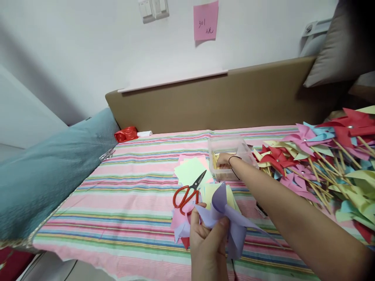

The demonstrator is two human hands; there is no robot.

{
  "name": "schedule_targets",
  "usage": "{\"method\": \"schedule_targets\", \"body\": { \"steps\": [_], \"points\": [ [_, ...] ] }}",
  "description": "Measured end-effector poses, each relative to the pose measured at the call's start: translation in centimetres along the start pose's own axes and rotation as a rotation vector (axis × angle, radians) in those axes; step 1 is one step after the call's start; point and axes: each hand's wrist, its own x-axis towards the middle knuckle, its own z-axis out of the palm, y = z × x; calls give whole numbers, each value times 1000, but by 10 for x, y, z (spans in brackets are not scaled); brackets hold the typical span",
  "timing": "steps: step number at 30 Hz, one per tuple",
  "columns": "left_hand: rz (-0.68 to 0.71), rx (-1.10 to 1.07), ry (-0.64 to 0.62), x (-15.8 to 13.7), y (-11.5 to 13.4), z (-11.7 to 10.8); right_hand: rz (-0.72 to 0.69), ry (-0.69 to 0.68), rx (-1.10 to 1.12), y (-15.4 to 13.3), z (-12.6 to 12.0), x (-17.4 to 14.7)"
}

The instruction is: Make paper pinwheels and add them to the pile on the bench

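My left hand [209, 238] pinches a purple paper pinwheel [220, 203] between thumb and fingers, its blades folded towards the middle. My right hand [225, 160], a dark band at its wrist, reaches into a clear plastic box [215, 144]. Its fingers are curled down among thin gold-coloured pieces [215, 160]; the tips are hidden. Red-handled scissors [190, 191] lie just beyond my left hand, on paper squares in pale green [191, 171] and other colours. Cut pink and lilac paper [180, 222] lies left of that hand.
Several finished pinwheels on sticks [316, 168] are heaped at the right. A striped cloth [117, 203] covers the surface, with a brown backboard [205, 105] behind. A red plastic bag [126, 134] sits at the far left, near a teal-covered armrest [58, 168].
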Motion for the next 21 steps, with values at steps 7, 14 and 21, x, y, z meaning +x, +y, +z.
{"method": "schedule_targets", "body": {
  "steps": [7, 14, 21],
  "points": [
    [12, -21, -14, 5, 0, 2, 181, -39, 104, -17, -35, -3],
    [62, -30, -139, 1, -2, 11, 24, -7, 283, -48, -66, -107],
    [93, -19, -323, -21, -3, 21, -42, 20, 516, -60, -56, -247]
  ]
}}
